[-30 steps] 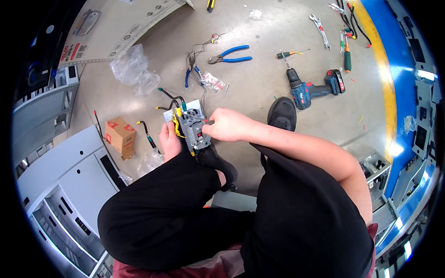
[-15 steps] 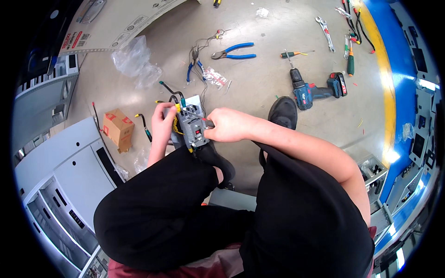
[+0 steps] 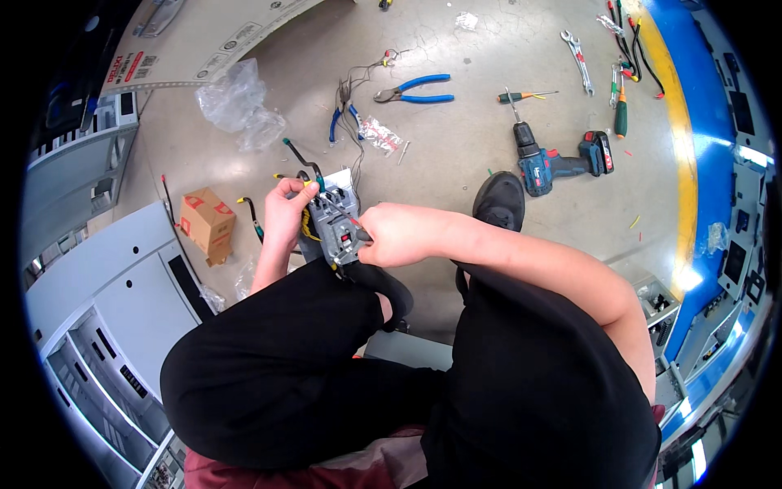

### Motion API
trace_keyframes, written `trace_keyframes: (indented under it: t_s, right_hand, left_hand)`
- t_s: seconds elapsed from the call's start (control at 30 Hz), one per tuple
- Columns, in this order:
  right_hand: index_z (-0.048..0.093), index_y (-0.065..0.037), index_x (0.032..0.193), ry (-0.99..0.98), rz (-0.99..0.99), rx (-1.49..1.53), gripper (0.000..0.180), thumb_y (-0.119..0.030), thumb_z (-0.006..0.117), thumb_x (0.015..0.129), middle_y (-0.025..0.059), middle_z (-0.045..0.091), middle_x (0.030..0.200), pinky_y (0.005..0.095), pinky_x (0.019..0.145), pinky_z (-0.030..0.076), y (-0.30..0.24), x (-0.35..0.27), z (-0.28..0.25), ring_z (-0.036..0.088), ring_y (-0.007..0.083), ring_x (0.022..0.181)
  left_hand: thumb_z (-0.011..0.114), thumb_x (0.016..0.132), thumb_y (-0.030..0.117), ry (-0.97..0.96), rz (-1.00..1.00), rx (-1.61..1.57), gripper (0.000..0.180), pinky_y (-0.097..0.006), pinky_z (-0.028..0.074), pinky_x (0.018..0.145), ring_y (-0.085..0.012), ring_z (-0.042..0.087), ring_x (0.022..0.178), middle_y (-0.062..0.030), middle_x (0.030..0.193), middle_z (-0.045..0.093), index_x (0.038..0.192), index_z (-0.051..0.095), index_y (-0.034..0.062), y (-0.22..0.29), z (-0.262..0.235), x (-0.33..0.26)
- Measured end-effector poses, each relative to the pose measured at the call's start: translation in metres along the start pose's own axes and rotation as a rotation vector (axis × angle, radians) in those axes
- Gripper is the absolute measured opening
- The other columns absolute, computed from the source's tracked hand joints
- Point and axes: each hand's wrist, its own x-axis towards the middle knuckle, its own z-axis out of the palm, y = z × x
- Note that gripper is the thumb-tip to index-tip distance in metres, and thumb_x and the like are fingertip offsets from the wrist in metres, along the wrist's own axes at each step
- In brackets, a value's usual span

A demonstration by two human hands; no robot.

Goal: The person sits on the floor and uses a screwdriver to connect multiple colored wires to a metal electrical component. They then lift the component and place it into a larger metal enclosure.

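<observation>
A grey circuit breaker (image 3: 332, 232) with a small red part rests over my left shoe, between my hands. My left hand (image 3: 287, 216) is closed at its far left corner, pinching a short black cable by its yellow end sleeve (image 3: 308, 184). Another black cable with green ends (image 3: 306, 160) stands out from the breaker's far side. My right hand (image 3: 401, 235) is closed round the dark handle of a screwdriver (image 3: 364, 235). Its shaft slants across the breaker toward the terminals at the far end; the tip's exact seat is too small to tell. Yellow wire hangs along the breaker's left side.
Beyond lie blue-handled pliers (image 3: 414, 89), smaller pliers (image 3: 344, 110) and a plastic bag (image 3: 238, 99). A cordless drill (image 3: 546, 165), screwdrivers (image 3: 621, 114) and wrenches (image 3: 579, 63) lie to the right. A cardboard box (image 3: 208, 224) and grey cabinet (image 3: 122, 285) stand left.
The screwdriver handle and my right hand have dropped slightly toward me, so the shaft is steeper in the picture. My left hand stays at the breaker's corner, its fingertips shifted slightly.
</observation>
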Motion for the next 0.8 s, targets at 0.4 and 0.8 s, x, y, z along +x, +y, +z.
trace_keyframes:
  t_s: [0.4,0.8]
  right_hand:
    - [0.070,0.010,0.083,0.059,0.015,-0.026,0.035,-0.024,0.064,0.084,0.0304,0.068,0.078,0.0496,0.071,0.056,0.000,0.003,-0.003,0.070,0.0428,0.073]
    - [0.066,0.009,0.085,0.073,0.036,-0.022,0.030,-0.021,0.061,0.086,0.0290,0.066,0.076,0.0507,0.071,0.053,-0.002,0.000,-0.005,0.067,0.0439,0.073]
  left_hand:
    - [0.074,0.099,0.024,-0.013,-0.057,-0.059,0.025,-0.026,0.045,0.077,-0.0078,0.056,0.083,0.0001,0.089,0.068,0.100,0.074,-0.0007,0.008,-0.001,0.003]
    - [0.077,0.096,0.024,-0.024,0.105,0.121,0.026,-0.028,0.046,0.080,-0.0101,0.058,0.087,-0.0029,0.092,0.068,0.093,0.070,-0.0008,0.006,0.001,0.003]
